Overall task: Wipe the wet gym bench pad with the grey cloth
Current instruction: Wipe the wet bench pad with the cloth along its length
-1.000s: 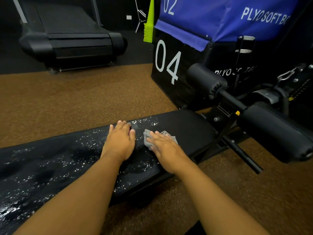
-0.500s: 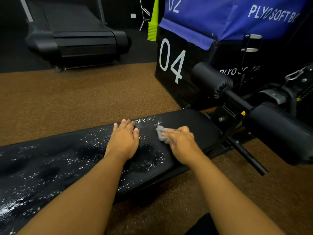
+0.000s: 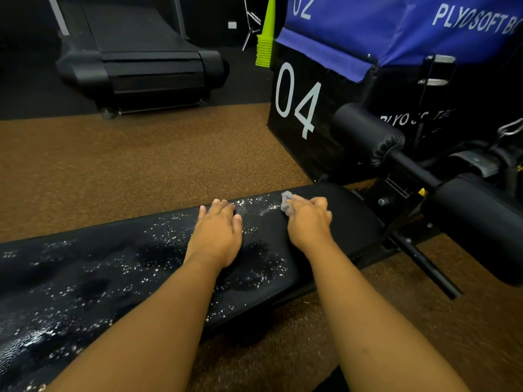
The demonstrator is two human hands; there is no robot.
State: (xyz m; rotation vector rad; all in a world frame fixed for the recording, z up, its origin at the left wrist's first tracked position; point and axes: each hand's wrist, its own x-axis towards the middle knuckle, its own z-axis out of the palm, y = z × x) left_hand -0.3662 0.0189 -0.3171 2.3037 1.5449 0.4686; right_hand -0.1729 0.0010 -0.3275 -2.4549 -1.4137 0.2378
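A long black bench pad (image 3: pixel 93 275) runs from lower left to centre right, speckled with water drops over most of its left and middle. My left hand (image 3: pixel 216 232) lies flat on the pad near its far edge, fingers straight. Just to its right, my right hand (image 3: pixel 310 219) grips the bunched grey cloth (image 3: pixel 286 201) against the pad's far edge; only a small grey fold shows past the fingers. The pad right of the cloth looks dry.
The bench's black roller pads (image 3: pixel 368 131) and metal frame (image 3: pixel 424 261) stand to the right. A black plyo box marked 04 (image 3: pixel 297 103) with a blue box on top sits behind. A treadmill (image 3: pixel 141 60) stands at the back left. Brown floor (image 3: pixel 127 165) surrounds the bench.
My right hand has slid the cloth away from me and to the right, toward the pad's far edge, bunching it up. My left hand has stayed flat in place.
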